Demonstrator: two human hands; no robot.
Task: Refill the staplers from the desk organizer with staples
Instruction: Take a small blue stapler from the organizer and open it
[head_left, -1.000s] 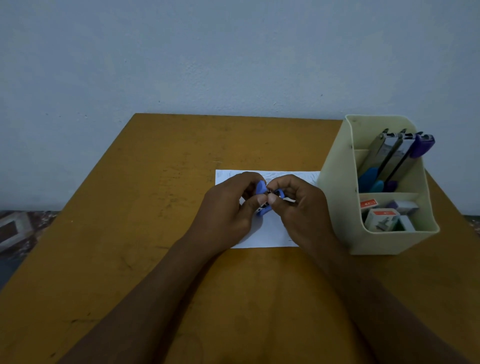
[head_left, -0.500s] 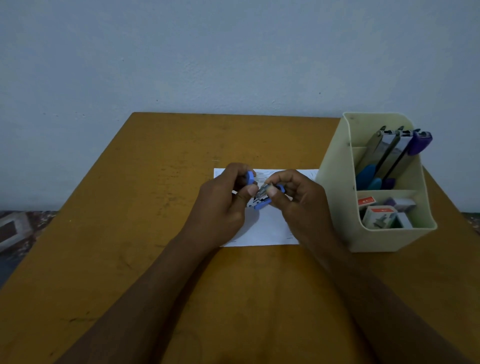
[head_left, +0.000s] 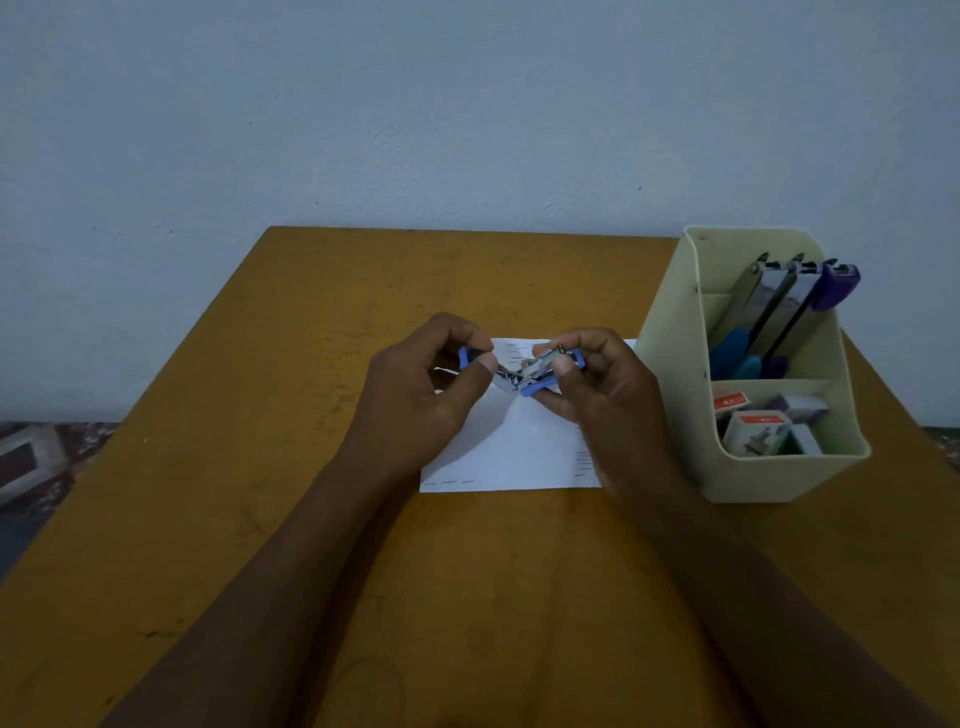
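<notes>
Both hands meet above a white sheet of paper (head_left: 519, 457) on the table (head_left: 249, 467), holding a small blue stapler (head_left: 530, 373) hinged open. The left hand (head_left: 415, 400) has its fingers pinched on one blue end, and the right hand (head_left: 613, 400) has its fingers curled round the other. Just to the right stands the cream desk organizer (head_left: 670, 410) — more staplers (head_left: 779, 306) lean in its rear compartment, staple boxes (head_left: 753, 431) fill the front one.

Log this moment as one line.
blue stapler: hinged open over paper | left hand: grips one arm | right hand: grips other arm | desk organizer: untouched

Wooden table (head_left: 260, 519) with paper sheet (head_left: 519, 457), cream organizer (head_left: 670, 415).
</notes>
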